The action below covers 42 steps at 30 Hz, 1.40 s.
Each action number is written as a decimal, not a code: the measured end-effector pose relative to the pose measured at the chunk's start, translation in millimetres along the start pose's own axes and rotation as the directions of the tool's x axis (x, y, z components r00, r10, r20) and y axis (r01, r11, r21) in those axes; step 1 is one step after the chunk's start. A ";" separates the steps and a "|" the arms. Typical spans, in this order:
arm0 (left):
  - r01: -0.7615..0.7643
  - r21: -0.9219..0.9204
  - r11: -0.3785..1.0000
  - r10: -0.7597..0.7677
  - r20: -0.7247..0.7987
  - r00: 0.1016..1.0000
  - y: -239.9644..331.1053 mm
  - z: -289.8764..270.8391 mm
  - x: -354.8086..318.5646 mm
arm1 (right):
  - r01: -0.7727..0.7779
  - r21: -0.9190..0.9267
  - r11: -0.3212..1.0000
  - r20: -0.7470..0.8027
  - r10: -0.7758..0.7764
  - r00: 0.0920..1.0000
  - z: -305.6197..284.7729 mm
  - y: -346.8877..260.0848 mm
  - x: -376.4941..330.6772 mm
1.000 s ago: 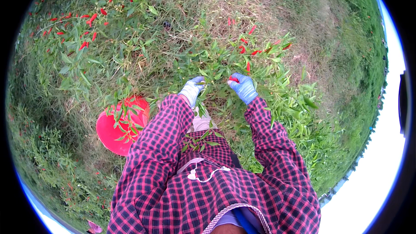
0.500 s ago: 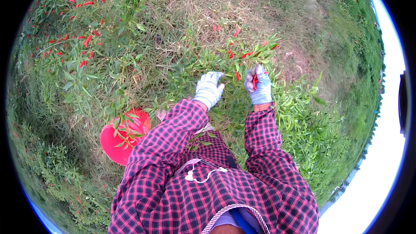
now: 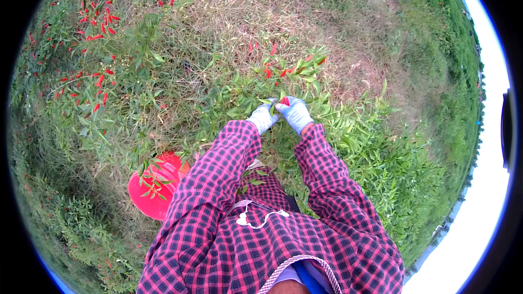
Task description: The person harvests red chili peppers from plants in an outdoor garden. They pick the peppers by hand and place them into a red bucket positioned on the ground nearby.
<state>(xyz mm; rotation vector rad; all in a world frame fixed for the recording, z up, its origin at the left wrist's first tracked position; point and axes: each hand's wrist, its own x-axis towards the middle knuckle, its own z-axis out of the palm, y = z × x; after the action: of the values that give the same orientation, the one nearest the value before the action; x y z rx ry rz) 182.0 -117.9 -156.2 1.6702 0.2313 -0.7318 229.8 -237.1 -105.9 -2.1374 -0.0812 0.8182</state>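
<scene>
Gloved hands meet over a chili plant (image 3: 239, 92) in front of me. Closed, my right hand (image 3: 296, 114) has red chilies (image 3: 284, 100) showing between its thumb and fingers. My left hand (image 3: 262, 118) is almost touching it, its fingers drawn together beside a green leaf; what they grip is hidden. Just beyond both hands, several ripe chilies (image 3: 268, 72) hang from the same plant's leafy top.
A red bucket (image 3: 150, 198) stands at my left, tilted, with leafy twigs across its mouth. More chili plants (image 3: 101, 35) heavy with red fruit grow at far left. Dense green leaves (image 3: 376, 158) rise by my right arm. Dry grass (image 3: 261, 16) covers the ground ahead.
My right hand has moved left to meet my left hand, still holding red chilies. My left hand's fingers, spread before, have drawn together.
</scene>
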 end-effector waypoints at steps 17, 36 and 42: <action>-0.204 0.573 0.793 0.084 0.230 0.970 -10.6 43.1 -34.4 | -0.227 0.841 0.491 -0.045 0.482 0.875 12.9 -7.8 -25.4; -0.309 0.376 0.873 0.236 0.229 0.945 -9.3 61.7 -27.7 | -0.369 -0.311 0.876 -0.396 0.234 0.888 -3.8 92.8 52.4; -0.191 0.391 0.900 0.081 0.281 0.956 10.1 44.2 -33.0 | -0.284 0.904 0.320 0.193 0.289 0.938 -16.5 41.9 2.3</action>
<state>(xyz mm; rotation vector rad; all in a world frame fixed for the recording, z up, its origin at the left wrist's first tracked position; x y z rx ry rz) 146.8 -153.9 -131.7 1.9435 -0.2452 -0.9276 232.2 -275.1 -130.0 -1.0212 0.6669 0.7720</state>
